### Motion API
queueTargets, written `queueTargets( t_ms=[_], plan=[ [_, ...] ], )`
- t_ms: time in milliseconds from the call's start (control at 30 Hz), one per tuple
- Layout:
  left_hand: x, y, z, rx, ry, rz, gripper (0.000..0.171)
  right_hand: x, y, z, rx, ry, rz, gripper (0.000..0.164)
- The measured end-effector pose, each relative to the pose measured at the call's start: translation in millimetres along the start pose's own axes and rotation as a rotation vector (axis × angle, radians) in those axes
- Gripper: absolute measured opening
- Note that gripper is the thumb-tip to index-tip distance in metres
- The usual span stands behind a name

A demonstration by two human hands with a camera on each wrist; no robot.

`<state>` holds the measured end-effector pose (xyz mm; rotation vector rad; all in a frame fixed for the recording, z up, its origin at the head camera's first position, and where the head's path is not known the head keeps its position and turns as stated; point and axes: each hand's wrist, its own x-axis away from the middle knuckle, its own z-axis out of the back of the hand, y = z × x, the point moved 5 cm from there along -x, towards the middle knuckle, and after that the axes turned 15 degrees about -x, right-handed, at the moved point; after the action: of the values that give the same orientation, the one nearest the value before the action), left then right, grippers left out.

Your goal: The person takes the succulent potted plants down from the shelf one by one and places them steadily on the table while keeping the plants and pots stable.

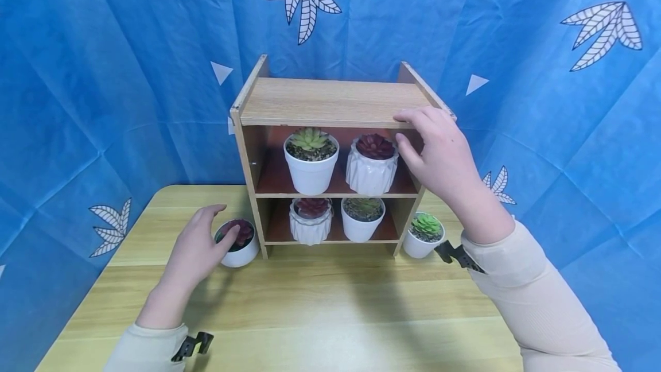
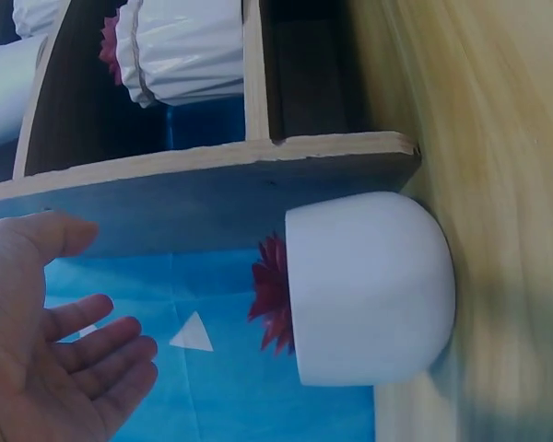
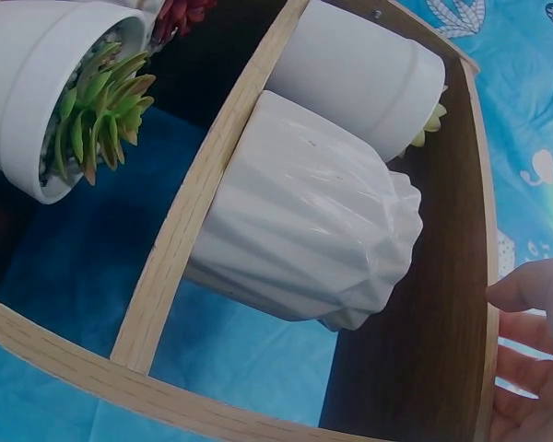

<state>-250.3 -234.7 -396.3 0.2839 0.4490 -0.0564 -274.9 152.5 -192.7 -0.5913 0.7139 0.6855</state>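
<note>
A small wooden shelf [image 1: 330, 102] holds potted succulents on two levels. At its left, a white pot [image 1: 241, 256] with a dark red succulent stands on the table. My left hand [image 1: 193, 248] hovers above that pot, its fingers loosely spread; the left wrist view shows it apart from the pot [image 2: 373, 290]. My right hand [image 1: 439, 145] is at the right end of the shelf's top board, fingers over the front edge and thumb lower, near a ribbed white pot [image 1: 372, 174] with a dark red succulent. Contact with the board is partly hidden.
Beside that pot, the upper level has a smooth white pot [image 1: 311, 171] with a green succulent. Below are a white pot [image 1: 311, 228] with a red plant and another white pot [image 1: 362, 225]. A green succulent pot [image 1: 420, 243] stands right of the shelf. Blue curtain [image 1: 155, 73] hangs behind.
</note>
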Motion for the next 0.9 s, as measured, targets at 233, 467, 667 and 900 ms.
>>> queueTargets(
  t_ms=[233, 467, 667, 900],
  plan=[
    [-0.8, 10.0, 6.3, 0.0, 0.032, -0.021, 0.056, 0, 0, 0, 0.004, 0.003, -0.004, 0.029],
    [-3.0, 21.5, 17.1, 0.002, 0.049, -0.03, 0.055, 0, 0, 0, 0.005, 0.002, -0.006, 0.03],
    [-10.8, 33.6, 28.3, -0.011, 0.058, -0.034, 0.054, 0, 0, 1, 0.008, 0.004, -0.005, 0.03],
    [-18.5, 45.8, 40.9, -0.028, 0.102, -0.075, 0.052, -2, -1, 0, 0.004, 0.003, 0.004, 0.03]
  ],
)
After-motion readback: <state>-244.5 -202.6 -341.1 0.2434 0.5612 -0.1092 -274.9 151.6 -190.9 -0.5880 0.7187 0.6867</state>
